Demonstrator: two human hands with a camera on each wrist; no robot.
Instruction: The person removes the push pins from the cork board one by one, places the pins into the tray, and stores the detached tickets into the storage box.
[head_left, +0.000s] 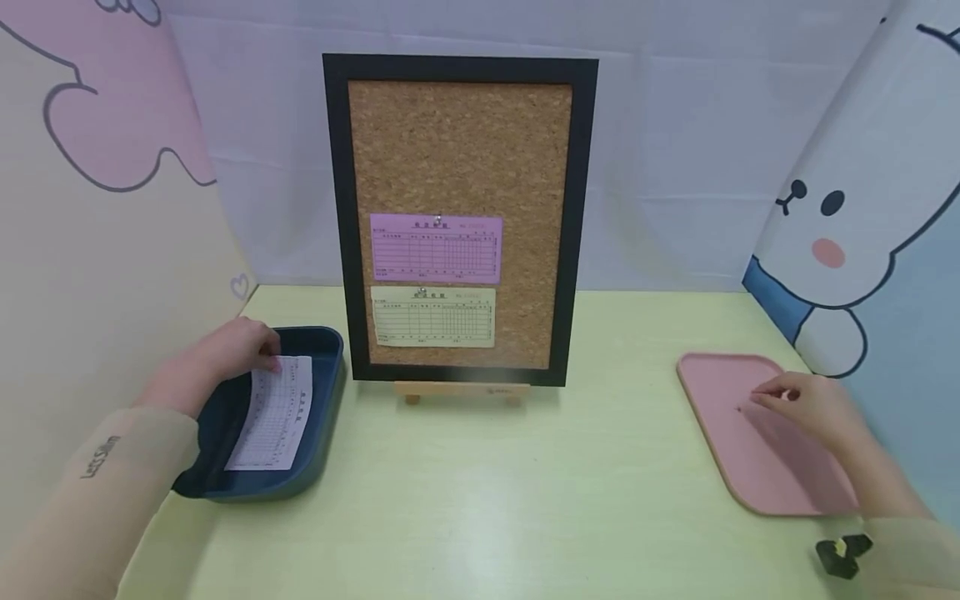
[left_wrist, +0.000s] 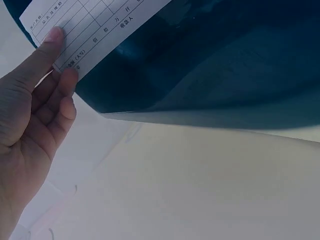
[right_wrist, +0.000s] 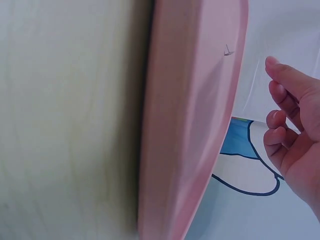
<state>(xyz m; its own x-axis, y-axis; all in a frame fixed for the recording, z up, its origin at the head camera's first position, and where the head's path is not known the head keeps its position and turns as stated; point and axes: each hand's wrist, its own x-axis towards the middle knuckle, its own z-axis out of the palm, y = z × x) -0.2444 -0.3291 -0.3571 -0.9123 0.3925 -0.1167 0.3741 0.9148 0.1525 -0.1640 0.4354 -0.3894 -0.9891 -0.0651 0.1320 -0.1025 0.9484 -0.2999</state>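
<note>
A white paper slip (head_left: 273, 414) with a printed grid lies in the dark blue tray (head_left: 330, 375) at the left of the table (head_left: 480, 500), its near end curling up over the tray's edge. The left hand (head_left: 217, 354) pinches the far end of the slip between thumb and fingers; the left wrist view shows the thumb (left_wrist: 42, 50) pressed on the printed side.

At the right, a flat pink tray (head_left: 757, 467) holds one small pin (right_wrist: 228, 50). The right hand (head_left: 813, 408) hovers over this tray with its fingers (right_wrist: 287, 82) loosely bent, holding nothing, close to the pin but apart from it.

Between the two trays a cork board (head_left: 461, 150) in a black frame stands on a small wooden easel (head_left: 459, 390). Two forms are pinned to it, a pink form (head_left: 436, 248) above a pale yellow form (head_left: 433, 316).
</note>
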